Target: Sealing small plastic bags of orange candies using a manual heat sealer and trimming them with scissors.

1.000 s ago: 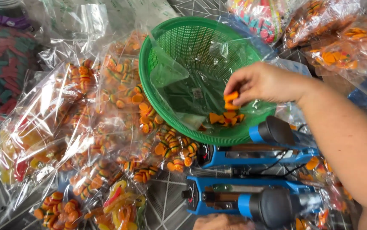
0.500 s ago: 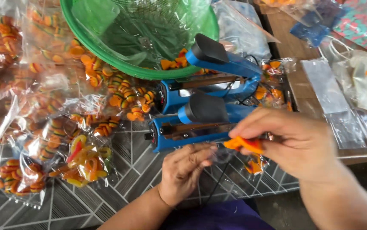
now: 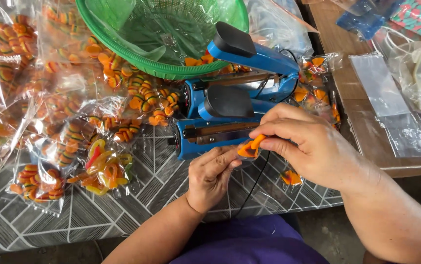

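Observation:
My right hand point(image 3: 308, 144) pinches orange gummy candies point(image 3: 249, 148) between thumb and fingers, just in front of the nearer blue heat sealer point(image 3: 210, 132). My left hand point(image 3: 210, 176) is below it, fingers curled up against the same candies and what looks like a small clear bag. A second blue heat sealer point(image 3: 254, 56) sits behind the first. A green plastic basket point(image 3: 122, 49) with a few orange candies stands at the back.
Many sealed clear bags of striped orange candies point(image 3: 73, 112) cover the left of the patterned table point(image 3: 137, 205). Empty clear bags point(image 3: 386, 102) lie on a wooden surface at right. A black cord point(image 3: 252, 188) runs off the table's front edge.
My right hand took orange candies from the green basket and brought them down in front of the near sealer. My left hand came up to meet it.

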